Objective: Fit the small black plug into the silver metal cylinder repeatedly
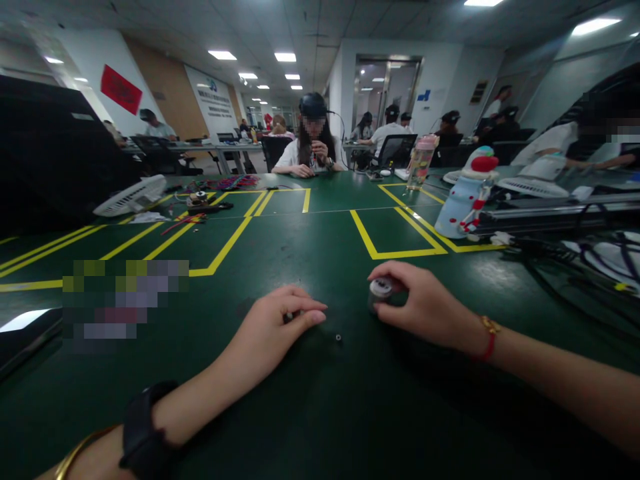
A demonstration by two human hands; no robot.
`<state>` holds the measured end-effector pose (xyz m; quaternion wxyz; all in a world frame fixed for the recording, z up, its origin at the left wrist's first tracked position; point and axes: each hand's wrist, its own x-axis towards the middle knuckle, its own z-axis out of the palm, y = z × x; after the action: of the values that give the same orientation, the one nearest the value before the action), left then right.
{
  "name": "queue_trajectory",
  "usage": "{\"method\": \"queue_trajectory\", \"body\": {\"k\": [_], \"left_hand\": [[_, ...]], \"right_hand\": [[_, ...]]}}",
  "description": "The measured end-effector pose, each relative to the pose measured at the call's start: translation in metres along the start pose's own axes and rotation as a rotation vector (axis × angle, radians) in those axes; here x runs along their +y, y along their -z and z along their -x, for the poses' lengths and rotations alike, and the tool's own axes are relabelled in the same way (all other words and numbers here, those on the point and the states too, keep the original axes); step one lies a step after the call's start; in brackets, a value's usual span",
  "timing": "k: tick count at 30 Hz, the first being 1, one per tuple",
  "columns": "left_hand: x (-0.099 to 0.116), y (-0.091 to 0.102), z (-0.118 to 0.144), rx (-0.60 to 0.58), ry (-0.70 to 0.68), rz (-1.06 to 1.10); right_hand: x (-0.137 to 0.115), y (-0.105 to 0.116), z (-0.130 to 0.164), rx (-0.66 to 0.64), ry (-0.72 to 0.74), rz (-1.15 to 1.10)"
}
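Observation:
My right hand grips a short grey metal cylinder between thumb and fingers. It stands upright on the green table, and dark marks show on its pale top. To the left, my left hand rests low over the table with thumb and fingers drawn together. A small dark spot shows in the gap behind the thumb; whether it is an object I cannot tell. Between the two hands lies a tiny dark ring-shaped piece, apart from both.
Yellow tape lines mark the green table. A blue bottle, a clear bottle and black cables are on the right. At left are a white fan and red wires. A person sits opposite.

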<state>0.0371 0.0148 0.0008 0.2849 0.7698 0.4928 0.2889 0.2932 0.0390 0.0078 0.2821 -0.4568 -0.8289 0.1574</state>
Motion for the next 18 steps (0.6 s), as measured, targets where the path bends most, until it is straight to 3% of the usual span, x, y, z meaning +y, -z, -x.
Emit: {"method": "queue_trajectory", "body": {"k": [5,8,10,12,14,16,18], "left_hand": [[-0.021,0.024,-0.012,0.183,0.203,-0.052],[-0.034,0.026,-0.016,0.260,0.310,-0.002],[-0.038,0.024,-0.016,0.274,0.326,0.034],[-0.038,0.021,-0.016,0.277,0.320,0.046],[-0.036,0.019,-0.015,0.285,0.313,0.038],[-0.034,0.019,-0.014,0.287,0.307,0.023],[-0.033,0.019,-0.014,0.283,0.304,0.006]], "right_hand": [[0.089,0.087,-0.026,0.001,-0.506,0.604],[0.136,0.126,-0.024,-0.039,-0.682,0.681],[0.149,0.138,-0.020,-0.062,-0.732,0.677],[0.145,0.134,-0.019,-0.034,-0.727,0.700],[0.122,0.113,-0.020,0.031,-0.648,0.739],[0.083,0.077,-0.020,0.063,-0.446,0.707],[0.039,0.033,-0.014,0.002,0.034,0.435]]}}
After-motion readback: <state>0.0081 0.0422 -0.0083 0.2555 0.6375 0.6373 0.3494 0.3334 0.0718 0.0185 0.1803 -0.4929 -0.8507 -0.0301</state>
